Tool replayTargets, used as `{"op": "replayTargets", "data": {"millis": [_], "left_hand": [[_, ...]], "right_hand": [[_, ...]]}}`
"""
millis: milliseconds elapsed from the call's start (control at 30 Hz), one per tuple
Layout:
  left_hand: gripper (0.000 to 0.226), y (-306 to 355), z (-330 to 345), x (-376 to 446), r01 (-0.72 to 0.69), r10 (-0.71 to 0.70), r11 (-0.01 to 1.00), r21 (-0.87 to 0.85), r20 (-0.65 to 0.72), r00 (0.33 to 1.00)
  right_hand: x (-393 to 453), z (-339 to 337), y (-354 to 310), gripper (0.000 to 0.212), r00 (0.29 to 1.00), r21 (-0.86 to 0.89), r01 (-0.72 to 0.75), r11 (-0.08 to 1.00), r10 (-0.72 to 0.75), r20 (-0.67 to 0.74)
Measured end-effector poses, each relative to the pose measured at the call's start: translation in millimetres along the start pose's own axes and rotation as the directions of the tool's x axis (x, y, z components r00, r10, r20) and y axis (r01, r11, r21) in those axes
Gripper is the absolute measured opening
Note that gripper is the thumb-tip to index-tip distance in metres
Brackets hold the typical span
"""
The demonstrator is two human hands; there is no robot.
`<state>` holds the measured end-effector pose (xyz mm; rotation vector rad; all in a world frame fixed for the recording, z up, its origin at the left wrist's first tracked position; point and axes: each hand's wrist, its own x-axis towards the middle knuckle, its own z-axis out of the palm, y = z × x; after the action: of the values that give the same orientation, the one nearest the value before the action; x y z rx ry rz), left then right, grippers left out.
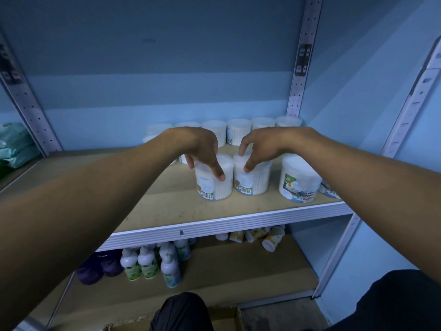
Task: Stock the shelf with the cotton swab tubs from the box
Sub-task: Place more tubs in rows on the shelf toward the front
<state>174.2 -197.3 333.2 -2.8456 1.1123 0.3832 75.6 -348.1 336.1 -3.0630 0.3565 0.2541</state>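
Gripping one tub (214, 179) with left hand (200, 149), another (253, 176) with right hand (265, 146), both mid-shelf (167, 211); row (238, 131) behind already stocked; box (229, 318) below, contents hidden; remaining stock undeterminable.

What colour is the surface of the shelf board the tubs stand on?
Light tan, wood-like, on the shelf board; seen in the head view.

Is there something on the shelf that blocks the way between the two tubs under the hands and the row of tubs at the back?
Nothing visible does. The left hand grips one tub and the right hand another; behind them the shelf board looks bare up to the back row, though the hands hide part of it.
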Motion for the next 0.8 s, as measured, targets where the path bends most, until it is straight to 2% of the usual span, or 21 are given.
{"op": "replayTargets", "data": {"millis": [67, 233, 400, 567, 800], "left_hand": [[0.088, 2.9, 1.1, -1.3, 0.023, -0.023, 1.0, 0.005, -0.006, 1.0], [0.107, 2.4, 5.1, -0.9, 0.052, -0.052, 0.999, 0.012, 0.003, 0.999], [0.118, -3.0, -0.9, -3.8, -0.009, 0.012, 0.998, -0.061, 0.045, 0.999], [0.099, -1.8, -4.9, -5.3, -0.084, 0.089, 0.991, -0.1, 0.045, 0.995], [0.084, -0.2, -3.7, -5.6, -0.068, 0.068, 0.997, -0.043, 0.011, 0.998]], "right_hand": [[-1.7, -4.1, 2.3, 0.053, 0.999, 0.024, 0.0, 1.0, -0.001, 0.048], [-7.5, -9.2, 7.8, 0.056, 0.989, 0.086, 0.031, 0.996, -0.043, 0.138], [-9.3, -10.7, 9.5, 0.068, 0.993, 0.092, 0.007, 0.996, -0.018, 0.114], [-0.6, -4.7, 3.7, 0.073, 0.999, -0.025, -0.015, 1.0, 0.016, 0.049], [-2.9, -6.5, 1.1, 0.066, 0.997, -0.023, 0.011, 1.0, -0.009, 0.075]]}}
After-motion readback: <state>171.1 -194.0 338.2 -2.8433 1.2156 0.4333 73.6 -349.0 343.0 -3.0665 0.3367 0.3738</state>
